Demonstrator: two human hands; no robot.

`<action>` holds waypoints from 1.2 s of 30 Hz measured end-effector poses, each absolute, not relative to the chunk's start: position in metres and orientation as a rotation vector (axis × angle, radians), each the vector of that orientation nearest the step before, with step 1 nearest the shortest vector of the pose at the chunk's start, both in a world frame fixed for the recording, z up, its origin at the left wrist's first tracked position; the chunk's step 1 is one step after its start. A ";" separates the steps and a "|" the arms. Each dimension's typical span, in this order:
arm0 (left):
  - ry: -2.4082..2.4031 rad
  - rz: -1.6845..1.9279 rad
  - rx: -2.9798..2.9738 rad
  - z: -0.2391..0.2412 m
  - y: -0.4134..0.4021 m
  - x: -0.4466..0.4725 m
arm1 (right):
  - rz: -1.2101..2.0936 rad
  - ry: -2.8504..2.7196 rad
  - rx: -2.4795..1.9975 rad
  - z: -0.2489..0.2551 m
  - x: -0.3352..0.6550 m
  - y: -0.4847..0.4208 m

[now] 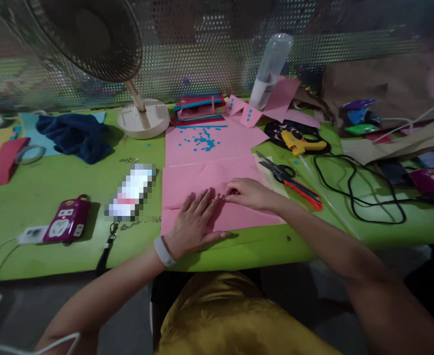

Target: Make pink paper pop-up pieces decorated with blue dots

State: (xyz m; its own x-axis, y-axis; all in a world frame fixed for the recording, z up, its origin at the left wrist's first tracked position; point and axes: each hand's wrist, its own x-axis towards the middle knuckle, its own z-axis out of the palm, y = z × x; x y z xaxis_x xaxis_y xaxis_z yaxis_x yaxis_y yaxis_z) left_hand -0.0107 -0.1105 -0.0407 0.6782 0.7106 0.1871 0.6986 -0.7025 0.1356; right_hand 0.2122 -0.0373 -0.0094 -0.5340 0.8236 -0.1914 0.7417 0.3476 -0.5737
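Observation:
My left hand (195, 222) lies flat on a folded sheet of pink paper (187, 177), fingers spread, its thumb stretched to the right. Close to its fingertips, my right hand (244, 193) is closed in a pinch at the lower edge of the paper's upper layer. That layer bulges slightly above the fingers. Beyond it, small blue paper pieces (205, 143) are scattered on another pink sheet (176, 153). Scissors (279, 170) and a red box cutter (306, 193) lie to the right of my right hand.
A yellow glue gun (300, 144) with cables stands at the right, near a clear bottle (271, 71). A fan (143, 118) stands at the back. To the left lie a phone (131, 190), a purple power socket (67, 219) and a dark blue cloth (74, 135).

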 end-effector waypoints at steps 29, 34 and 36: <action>1.343 0.411 2.377 -0.017 -0.058 -0.012 | 0.789 -2.546 -1.274 -0.017 0.211 -0.038; 1.389 0.353 2.327 -0.012 -0.060 -0.011 | 0.803 -2.549 -1.338 -0.019 0.215 -0.036; 1.391 0.344 2.314 -0.011 -0.060 -0.011 | 0.785 -2.563 -1.349 -0.020 0.221 -0.036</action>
State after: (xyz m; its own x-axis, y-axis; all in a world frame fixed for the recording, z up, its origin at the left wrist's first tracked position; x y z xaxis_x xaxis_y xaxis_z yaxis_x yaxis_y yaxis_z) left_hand -0.0112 -0.0599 -0.0110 0.4695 0.8829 -0.0026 0.7799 -0.4133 0.4701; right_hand 0.2209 -0.0362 -0.0198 -0.5880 0.8008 -0.1142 0.7272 0.4616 -0.5080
